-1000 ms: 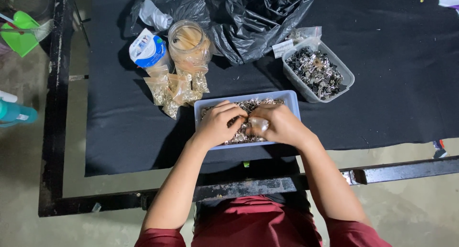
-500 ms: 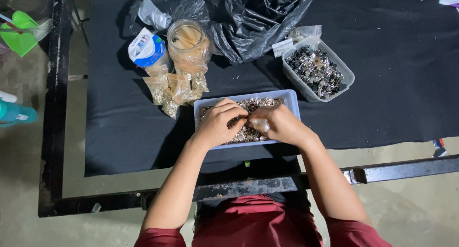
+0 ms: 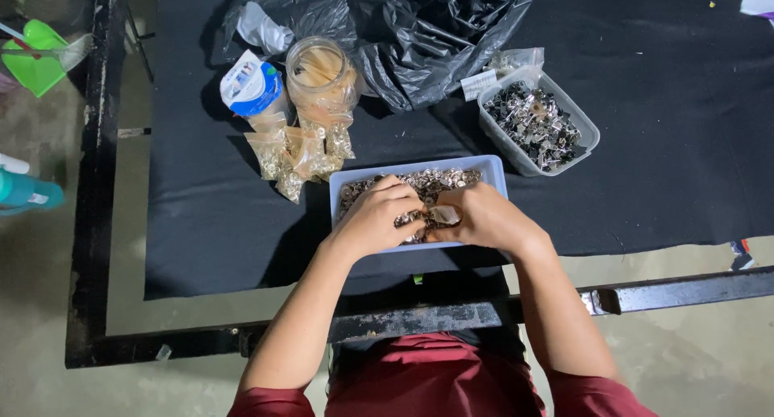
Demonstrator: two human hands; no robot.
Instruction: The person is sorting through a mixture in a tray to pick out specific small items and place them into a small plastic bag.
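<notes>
Small clear bag (image 3: 444, 215) sits pinched between both hands, over the near half of the pale blue tray (image 3: 493, 172), which is full of small metal parts (image 3: 439, 180). Right hand (image 3: 488, 221) has fingers closed on the bag's right edge; left hand (image 3: 376, 219) is curled, fingertips down in the parts and touching the bag's left side, can't tell if it actually grips anything. Tray is on the black cloth (image 3: 210, 223) covering the desk (image 3: 93, 223), near the front edge, centred ahead of the person. Just left of the tray: a heap of small filled bags (image 3: 294, 155), touching a clear jar (image 3: 322, 74) behind them; a blue-and-white packet (image 3: 251, 85) lies beside the jar. Behind the tray, a crumpled black plastic bag (image 3: 435, 30). To the right and apart from the tray, a clear tub (image 3: 582, 127) of dark metal pieces, tilted diagonally. Green scoop (image 3: 36, 58) off the desk at far left.
</notes>
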